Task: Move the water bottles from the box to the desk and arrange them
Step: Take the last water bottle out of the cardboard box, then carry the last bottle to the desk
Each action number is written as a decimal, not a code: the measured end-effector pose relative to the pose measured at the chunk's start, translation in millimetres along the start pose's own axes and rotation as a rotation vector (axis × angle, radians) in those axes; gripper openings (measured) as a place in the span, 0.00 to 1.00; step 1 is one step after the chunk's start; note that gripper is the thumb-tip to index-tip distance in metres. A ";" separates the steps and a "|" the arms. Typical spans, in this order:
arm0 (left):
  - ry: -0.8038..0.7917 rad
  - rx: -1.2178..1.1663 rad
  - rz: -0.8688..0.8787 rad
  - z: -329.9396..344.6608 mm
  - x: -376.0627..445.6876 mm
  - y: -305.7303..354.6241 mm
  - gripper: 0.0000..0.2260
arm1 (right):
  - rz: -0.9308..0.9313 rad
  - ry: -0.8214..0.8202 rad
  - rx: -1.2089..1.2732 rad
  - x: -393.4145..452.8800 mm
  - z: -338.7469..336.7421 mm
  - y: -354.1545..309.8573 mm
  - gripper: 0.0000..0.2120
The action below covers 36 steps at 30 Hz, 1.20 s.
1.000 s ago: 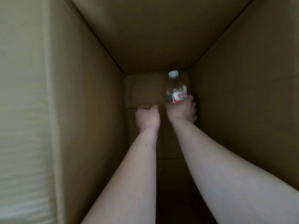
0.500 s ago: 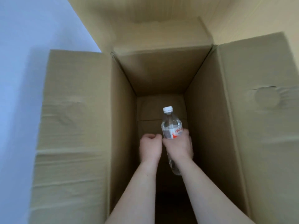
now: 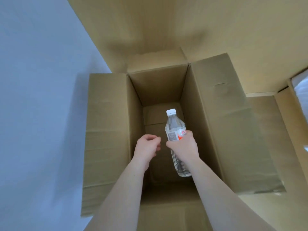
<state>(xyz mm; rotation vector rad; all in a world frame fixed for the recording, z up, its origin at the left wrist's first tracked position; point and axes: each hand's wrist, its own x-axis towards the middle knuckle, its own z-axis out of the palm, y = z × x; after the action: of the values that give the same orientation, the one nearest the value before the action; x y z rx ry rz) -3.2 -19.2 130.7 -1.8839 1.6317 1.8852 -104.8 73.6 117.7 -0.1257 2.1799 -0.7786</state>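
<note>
We hold one bottle [image 3: 175,129] in our right hand [image 3: 183,147], over the open mouth of the box [image 3: 160,87]. Its long axis runs near upright in the view, slightly tilted: the white cap points up and away from us, toward the box's far wall, and the base points down toward our forearm. Our fingers and thumb are wrapped round the middle of the bottle, over the lower part of its label, so the grip is clamped on it.

The bottle is clear plastic, a cylinder that narrows to a rounded shoulder and a short neck, with a ribbed white screw cap. The label is white with an orange-red patch and red lettering too small to read. Water shows through the lower body, which looks ridged.

Our left hand [image 3: 147,148] hangs just beside the right, apart from the bottle, fingers loosely curled and holding nothing.

The box is plain brown corrugated cardboard, deep and rectangular, with creased flaps folded out on the left [image 3: 105,130] and right [image 3: 233,122]. Its floor looks bare where we can see it. More cardboard [image 3: 183,22] rises behind the box, and a pale wall [image 3: 41,97] lies to the left.
</note>
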 end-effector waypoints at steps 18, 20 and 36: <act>-0.303 0.214 0.156 -15.7 -88.3 5.7 0.06 | 0.008 0.160 0.505 -122.8 -52.4 19.4 0.31; -0.303 0.264 0.200 -9.1 -100.6 10.3 0.06 | 0.010 0.179 0.538 -133.1 -68.0 24.3 0.30; -0.553 0.476 0.231 131.3 -221.9 -38.8 0.05 | 0.123 0.316 0.778 -228.5 -158.6 201.0 0.25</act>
<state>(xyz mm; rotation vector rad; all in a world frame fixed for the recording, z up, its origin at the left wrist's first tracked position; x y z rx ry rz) -12.1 220.0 234.2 -0.9283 1.9083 1.6643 -32.5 389.2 231.4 0.5507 1.9768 -1.5894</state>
